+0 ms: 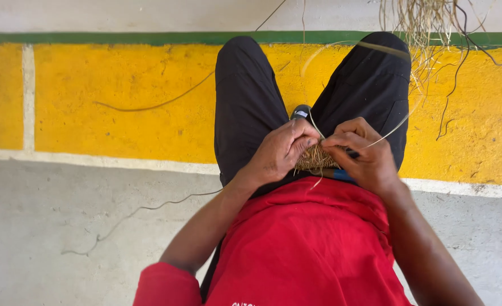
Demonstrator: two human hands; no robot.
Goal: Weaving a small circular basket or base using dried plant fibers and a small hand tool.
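1. Looking down at someone sitting on the floor (47, 226), legs in black trousers (245, 107) stretched over a yellow painted band with a green stripe (120, 38) along its far edge.

2. Both hands are working a small bundle (314, 158) of dry straw-coloured fibre, held in the lap just above the hem of the red shirt (307, 243). It sits between the two hands, touching both.

3. Left hand (279, 153) is closed round the near-left side of the bundle, thumb and fingers clamped on it.

4. Right hand (361, 153) is curled shut too, fingertips pinching at the bundle's top. A thin dark tool (353, 153) pokes out by its fingers; can't tell what it is. A pale strand (392, 129) runs from that hand up and out to the right in a loop.

5. How far along, my guess only: the bundle is small and tight, so some wrapping or stitching looks done, but it's nowhere near a big finished piece. Its actual shape is mostly hidden by the hands.

6. Plenty of raw stuff left: a heap of loose fibre (426, 22) lies at the far right of the floor, past the right knee, and stray strands (149, 105) trail over the yellow band and the grey concrete.

7. Something blue (341, 174) peeks out under the right hand, and a small grey object (302, 111) sits between the knees; can't make out either.
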